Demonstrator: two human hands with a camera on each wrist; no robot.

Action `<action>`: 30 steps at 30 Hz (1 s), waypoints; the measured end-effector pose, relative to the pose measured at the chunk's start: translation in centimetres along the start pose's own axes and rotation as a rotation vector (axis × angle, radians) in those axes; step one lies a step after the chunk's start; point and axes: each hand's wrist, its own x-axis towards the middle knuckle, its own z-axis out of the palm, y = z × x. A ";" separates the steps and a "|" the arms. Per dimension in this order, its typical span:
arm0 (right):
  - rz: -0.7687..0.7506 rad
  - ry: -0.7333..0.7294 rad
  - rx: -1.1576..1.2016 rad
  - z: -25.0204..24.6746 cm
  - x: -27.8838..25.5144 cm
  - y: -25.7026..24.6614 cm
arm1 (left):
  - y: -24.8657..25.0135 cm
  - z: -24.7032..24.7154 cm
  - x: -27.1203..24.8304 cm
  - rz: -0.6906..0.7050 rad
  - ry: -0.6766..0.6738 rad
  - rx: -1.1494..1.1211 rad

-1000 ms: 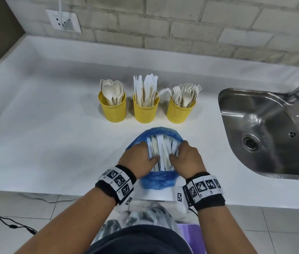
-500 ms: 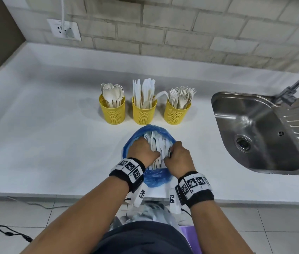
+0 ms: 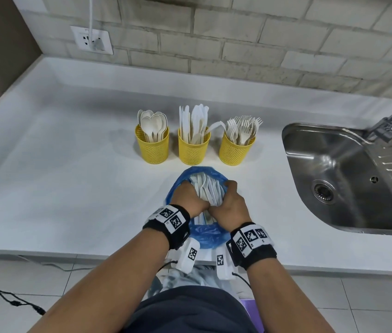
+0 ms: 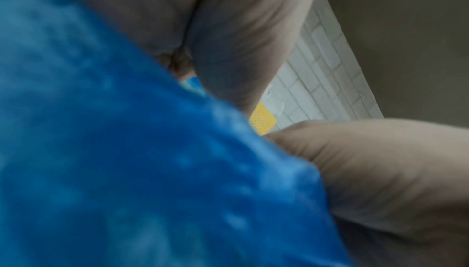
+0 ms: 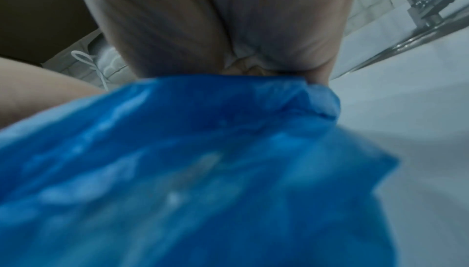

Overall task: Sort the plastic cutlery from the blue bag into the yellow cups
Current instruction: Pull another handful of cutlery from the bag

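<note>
Since the earlier frame, both hands have been drawn closer together over the mouth of the blue bag [image 3: 204, 236], and the white cutlery bundle [image 3: 205, 188] inside it is now squeezed into a narrower bunch between them. From the head view, the left hand [image 3: 191, 200] is seen on the left side of the bag opening with its fingers curled in around the cutlery and the bag rim; the right hand [image 3: 231, 205] is placed on the right side, its fingers likewise curled over the rim and around the bundle. Whether each grip closes mainly on the plastic film or on the utensils cannot be told. In the left wrist view, blurred blue film [image 4: 152, 171] fills most of the picture, and a yellow cup [image 4: 262, 120] is glimpsed beyond the palm. In the right wrist view, the bag [image 5: 203, 171] is seen bunched under the palm. The bag rests on the white counter [image 3: 70, 188] near its front edge, just in front of three yellow mesh cups standing in a row: the spoon cup [image 3: 152, 146] on the left, the knife cup [image 3: 193, 147] in the middle and the fork cup [image 3: 237, 149] on the right. A steel sink [image 3: 348, 188] is set into the counter well to the right.
</note>
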 end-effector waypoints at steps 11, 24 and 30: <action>0.024 -0.007 0.085 0.4 -0.2 -0.4 | 1.1 -0.2 0.2 0.056 0.053 0.097; 0.017 0.011 0.028 -0.7 0.2 -0.6 | 2.9 0.9 1.4 -0.041 0.045 0.151; 0.073 -0.006 0.133 -0.8 0.1 0.3 | 3.6 0.9 1.2 -0.112 0.020 0.180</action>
